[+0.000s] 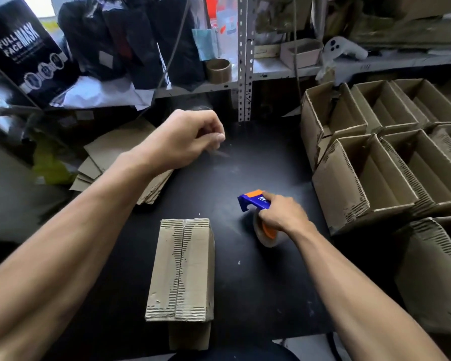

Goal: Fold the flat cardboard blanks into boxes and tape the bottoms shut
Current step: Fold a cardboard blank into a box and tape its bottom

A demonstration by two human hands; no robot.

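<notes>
A folded cardboard box (182,269) lies on the black table (245,282) in front of me, closed flaps facing up with a seam down the middle. My right hand (281,214) grips a blue and orange tape dispenser (253,200) that rests on the table to the right of the box, its clear roll (267,237) under my palm. My left hand (185,142) is raised beyond the box with fingers curled, pinching what looks like a thin clear strip of tape (218,151). A stack of flat cardboard blanks (130,157) lies partly under my left forearm.
Several open folded boxes (375,165) stand packed together at the right, one more (432,277) nearer me. A perforated metal shelf post (245,58) rises behind the table. On the shelf sit an empty tape core (218,70), dark bags and a black mask box (24,53).
</notes>
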